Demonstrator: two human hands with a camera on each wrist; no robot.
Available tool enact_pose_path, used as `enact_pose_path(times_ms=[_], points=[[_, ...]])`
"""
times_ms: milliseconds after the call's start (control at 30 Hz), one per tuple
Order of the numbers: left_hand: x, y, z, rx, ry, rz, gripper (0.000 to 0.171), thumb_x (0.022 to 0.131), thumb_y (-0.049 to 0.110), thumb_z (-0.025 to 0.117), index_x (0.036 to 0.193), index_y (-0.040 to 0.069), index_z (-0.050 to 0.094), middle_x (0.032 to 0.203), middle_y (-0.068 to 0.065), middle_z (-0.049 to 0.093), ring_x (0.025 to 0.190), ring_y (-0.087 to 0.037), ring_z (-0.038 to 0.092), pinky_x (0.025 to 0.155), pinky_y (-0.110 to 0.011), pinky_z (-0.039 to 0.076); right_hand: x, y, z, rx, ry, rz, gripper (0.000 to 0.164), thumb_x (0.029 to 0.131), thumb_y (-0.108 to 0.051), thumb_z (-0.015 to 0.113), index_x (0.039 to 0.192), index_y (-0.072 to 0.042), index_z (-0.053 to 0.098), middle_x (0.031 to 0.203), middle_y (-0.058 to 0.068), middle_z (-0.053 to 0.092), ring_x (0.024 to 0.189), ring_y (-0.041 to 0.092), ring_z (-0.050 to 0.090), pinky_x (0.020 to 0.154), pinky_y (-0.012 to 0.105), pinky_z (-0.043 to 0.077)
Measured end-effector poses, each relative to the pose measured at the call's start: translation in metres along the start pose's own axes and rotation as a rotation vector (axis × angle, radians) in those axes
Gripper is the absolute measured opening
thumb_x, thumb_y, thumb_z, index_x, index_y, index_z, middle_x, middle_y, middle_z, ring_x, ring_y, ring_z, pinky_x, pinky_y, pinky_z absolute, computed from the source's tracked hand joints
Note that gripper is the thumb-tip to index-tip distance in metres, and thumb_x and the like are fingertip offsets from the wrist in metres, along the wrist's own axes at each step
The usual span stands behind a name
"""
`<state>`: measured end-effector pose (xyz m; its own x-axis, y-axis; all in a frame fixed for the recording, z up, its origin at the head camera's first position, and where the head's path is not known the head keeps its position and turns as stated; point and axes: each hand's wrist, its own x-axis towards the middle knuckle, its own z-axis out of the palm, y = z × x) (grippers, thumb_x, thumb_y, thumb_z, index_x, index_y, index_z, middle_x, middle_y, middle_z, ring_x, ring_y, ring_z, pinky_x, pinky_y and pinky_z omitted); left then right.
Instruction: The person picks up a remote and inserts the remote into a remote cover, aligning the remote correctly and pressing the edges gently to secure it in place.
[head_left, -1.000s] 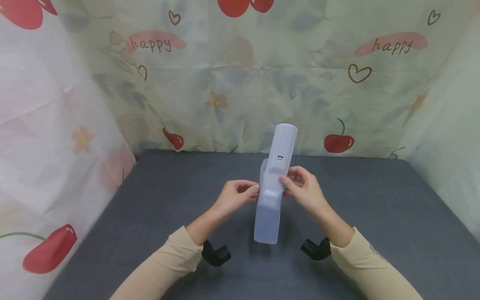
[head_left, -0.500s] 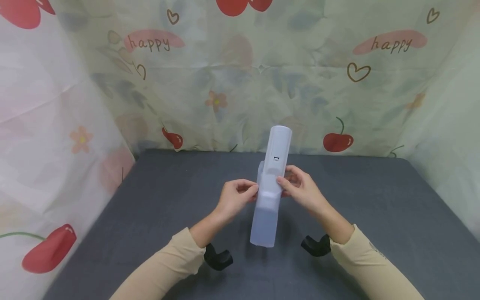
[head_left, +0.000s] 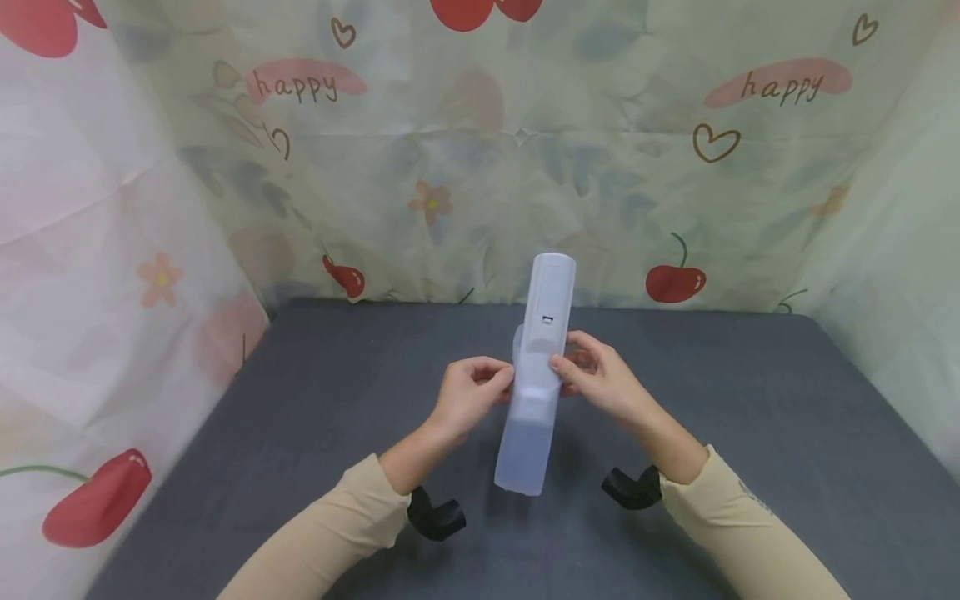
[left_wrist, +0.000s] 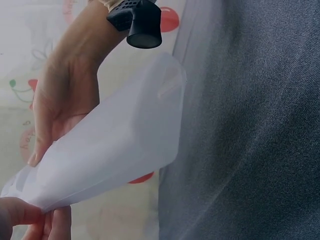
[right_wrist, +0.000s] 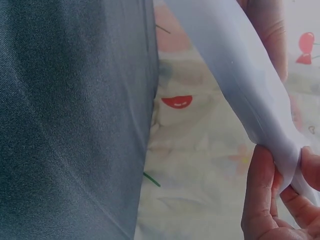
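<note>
A white plastic device (head_left: 542, 358) with a frosted, translucent lower part (head_left: 525, 454) is held up over the table, leaning slightly to the right at its top. A small dark port (head_left: 547, 320) shows on its near face. My left hand (head_left: 468, 392) pinches its left side between thumb and fingers. On the other side, my right hand (head_left: 603, 375) grips it, thumb on the near face and fingers behind. The left wrist view shows the flat end of the translucent part (left_wrist: 159, 112); the far face is hidden in the head view.
Beneath the hands lies a dark grey tabletop (head_left: 360, 433). Patterned cloth (head_left: 480, 225) with cherries and hearts hangs behind it and along both sides. A black mount (head_left: 437, 515) shows by the left wrist, another black mount (head_left: 632, 488) by the right wrist.
The device has shifted slightly left and a little lower, its top moving most. The right thumb has moved slightly left with it; both hands keep their hold.
</note>
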<state>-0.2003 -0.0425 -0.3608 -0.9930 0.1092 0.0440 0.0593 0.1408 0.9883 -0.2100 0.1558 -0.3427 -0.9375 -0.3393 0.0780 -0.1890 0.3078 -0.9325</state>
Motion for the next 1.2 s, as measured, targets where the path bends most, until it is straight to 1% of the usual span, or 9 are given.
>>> enact_pose_path(times_ms=[267, 467, 567, 700, 800, 900, 1000, 1100, 1200], points=[[0.0, 0.001, 0.001, -0.004, 0.001, -0.016, 0.02, 0.09, 0.011, 0.059, 0.098, -0.004, 0.068, 0.088, -0.018, 0.067, 0.068, -0.007, 0.06, 0.069, -0.029, 0.057, 0.0, 0.001, -0.002, -0.005, -0.021, 0.005, 0.045, 0.094, -0.022, 0.055, 0.131, 0.001, 0.042, 0.118, 0.029, 0.057, 0.09, 0.022, 0.063, 0.077, 0.039, 0.056], [0.0, 0.006, 0.0, -0.013, -0.037, -0.036, 0.026, 0.092, 0.016, 0.058, 0.106, -0.003, 0.066, 0.101, -0.02, 0.067, 0.081, -0.014, 0.065, 0.076, -0.032, 0.057, 0.002, 0.002, 0.001, 0.031, 0.028, -0.012, 0.042, 0.093, -0.018, 0.057, 0.128, 0.002, 0.046, 0.109, 0.027, 0.057, 0.082, 0.016, 0.065, 0.076, 0.039, 0.057], [0.0, 0.007, 0.001, 0.003, -0.058, -0.044, 0.031, 0.09, 0.022, 0.062, 0.109, -0.001, 0.065, 0.104, -0.018, 0.068, 0.087, -0.016, 0.066, 0.079, -0.036, 0.056, 0.002, 0.002, 0.003, 0.036, 0.052, -0.014, 0.041, 0.092, -0.018, 0.059, 0.127, 0.002, 0.048, 0.104, 0.024, 0.057, 0.081, 0.015, 0.066, 0.075, 0.038, 0.057], [0.0, 0.006, 0.002, 0.02, -0.074, -0.029, 0.033, 0.086, 0.023, 0.067, 0.109, 0.0, 0.064, 0.103, -0.018, 0.069, 0.085, -0.014, 0.067, 0.079, -0.039, 0.055, 0.002, 0.001, 0.006, 0.029, 0.078, -0.012, 0.041, 0.092, -0.019, 0.06, 0.126, 0.001, 0.05, 0.101, 0.021, 0.058, 0.081, 0.017, 0.067, 0.074, 0.036, 0.057], [0.001, 0.004, 0.002, 0.007, -0.079, 0.006, 0.031, 0.087, 0.019, 0.066, 0.109, -0.002, 0.063, 0.101, -0.02, 0.068, 0.08, -0.011, 0.066, 0.076, -0.038, 0.056, 0.002, 0.0, 0.008, 0.037, 0.101, -0.007, 0.042, 0.091, -0.02, 0.061, 0.126, 0.0, 0.05, 0.099, 0.018, 0.058, 0.08, 0.014, 0.066, 0.073, 0.035, 0.057], [0.002, 0.003, 0.002, -0.015, -0.071, 0.031, 0.029, 0.088, 0.016, 0.064, 0.11, -0.003, 0.061, 0.101, -0.022, 0.067, 0.076, -0.009, 0.063, 0.071, -0.033, 0.055, 0.0, -0.002, 0.009, 0.07, 0.126, -0.005, 0.043, 0.091, -0.019, 0.061, 0.128, -0.003, 0.046, 0.1, 0.018, 0.059, 0.079, 0.01, 0.066, 0.075, 0.035, 0.057], [0.002, 0.002, 0.002, -0.035, -0.046, 0.041, 0.028, 0.089, 0.014, 0.063, 0.111, -0.004, 0.06, 0.103, -0.023, 0.066, 0.077, -0.009, 0.064, 0.067, -0.028, 0.054, -0.001, -0.002, 0.009, 0.113, 0.145, 0.005, 0.044, 0.091, -0.019, 0.061, 0.127, -0.002, 0.042, 0.103, 0.017, 0.06, 0.081, 0.007, 0.067, 0.078, 0.034, 0.056], [0.003, 0.003, 0.002, -0.035, -0.012, 0.037, 0.028, 0.088, 0.014, 0.064, 0.11, -0.003, 0.06, 0.103, -0.022, 0.067, 0.077, -0.01, 0.065, 0.066, -0.027, 0.054, -0.003, 0.0, 0.009, 0.102, 0.15, 0.037, 0.039, 0.091, -0.021, 0.061, 0.119, 0.001, 0.047, 0.099, 0.011, 0.061, 0.08, 0.008, 0.066, 0.079, 0.033, 0.056], [0.003, 0.002, 0.002, -0.031, 0.014, 0.045, 0.029, 0.088, 0.014, 0.065, 0.11, -0.003, 0.061, 0.102, -0.022, 0.066, 0.077, -0.013, 0.066, 0.065, -0.03, 0.054, -0.004, 0.003, 0.01, 0.057, 0.136, 0.07, 0.035, 0.091, -0.024, 0.061, 0.109, 0.004, 0.054, 0.093, 0.01, 0.062, 0.077, 0.009, 0.064, 0.078, 0.031, 0.056]])
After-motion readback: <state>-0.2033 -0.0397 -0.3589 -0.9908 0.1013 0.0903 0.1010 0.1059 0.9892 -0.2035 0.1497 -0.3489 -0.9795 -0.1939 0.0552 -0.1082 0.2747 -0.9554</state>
